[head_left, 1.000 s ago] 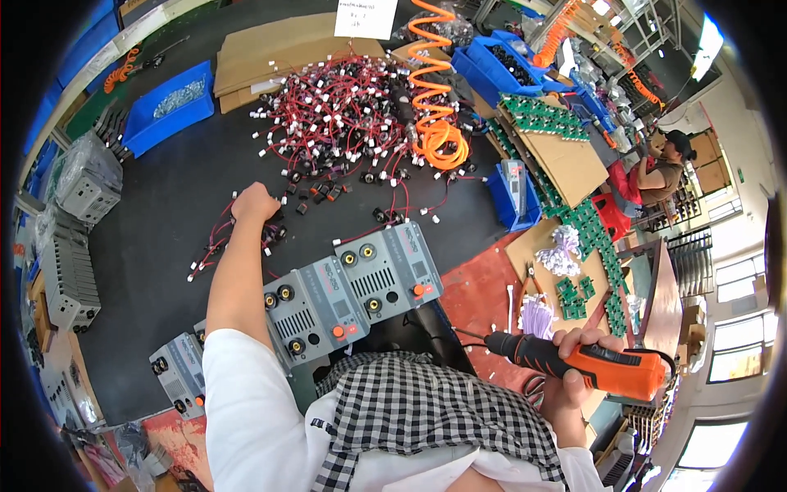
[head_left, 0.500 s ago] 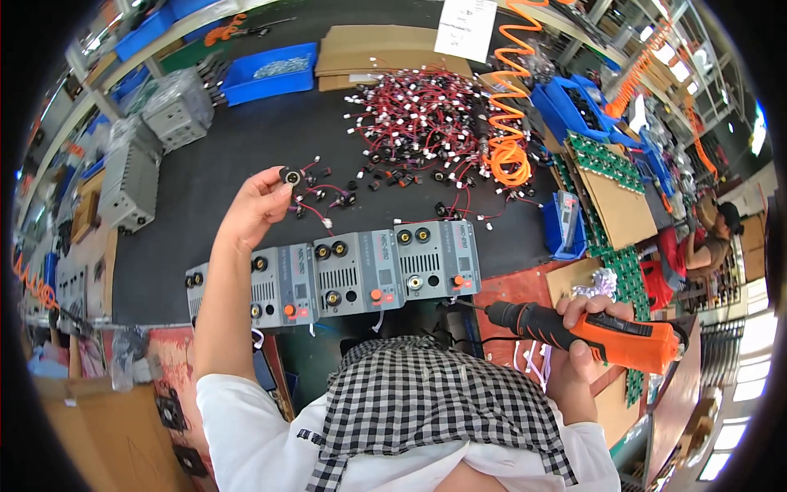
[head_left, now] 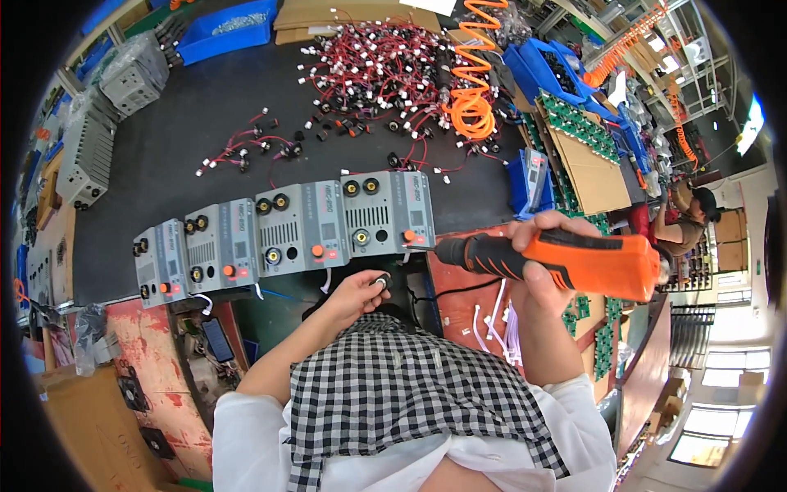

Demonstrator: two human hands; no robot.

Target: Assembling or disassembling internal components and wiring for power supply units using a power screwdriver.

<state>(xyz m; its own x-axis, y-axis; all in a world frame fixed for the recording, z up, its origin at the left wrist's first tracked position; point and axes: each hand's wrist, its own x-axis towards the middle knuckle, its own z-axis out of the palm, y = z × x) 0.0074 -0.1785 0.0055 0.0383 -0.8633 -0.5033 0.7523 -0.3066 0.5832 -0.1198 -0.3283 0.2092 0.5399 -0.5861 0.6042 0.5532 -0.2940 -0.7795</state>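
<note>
In the head view, we find the left hand (head_left: 354,297) pinching a small round part (head_left: 383,281) just off the near edge of the black table (head_left: 193,107). The right hand (head_left: 542,287) grips an orange-and-black power screwdriver (head_left: 594,262), bit near the rightmost grey panel (head_left: 385,215); contact we cannot confirm. Broad tabletop shows between loose wires (head_left: 246,148) and stacked panels (head_left: 88,152).

Four panels (head_left: 309,225) line the near edge of the table (head_left: 205,107), left to centre. Behind them, top centre, lies a wire heap (head_left: 373,66), coil (head_left: 473,127) on its right. A bin (head_left: 228,47) sits upper left; boards (head_left: 578,127) upper right, apparently on cardboard (head_left: 597,182). The driver (head_left: 592,264) is right of the panels.
</note>
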